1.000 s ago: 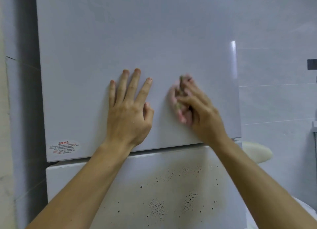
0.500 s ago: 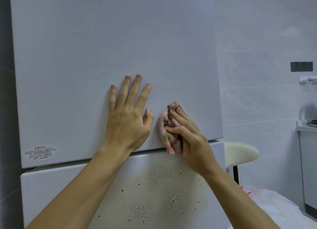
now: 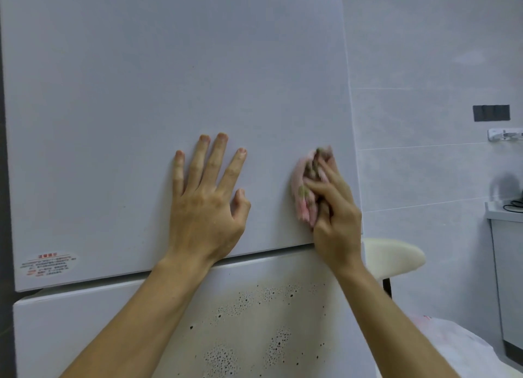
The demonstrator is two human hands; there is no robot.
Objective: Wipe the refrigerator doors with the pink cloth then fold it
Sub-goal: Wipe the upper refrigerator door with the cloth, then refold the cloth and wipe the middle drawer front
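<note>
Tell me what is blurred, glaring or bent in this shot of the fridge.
Head view: the pink cloth and the right hand gripping it are smeared by motion blur. The left hand, flat on the upper door, is sharper. The light is soft and even, with no glare on the door. The door's right edge leans outward toward the bottom. The sticker print is too small to read.

upper door: smooth matt | pink cloth: fuzzy fabric | lower door: speckled

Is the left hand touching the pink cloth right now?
Apart. The head view shows bare upper door between the left hand and the pink cloth the right hand grips.
</note>
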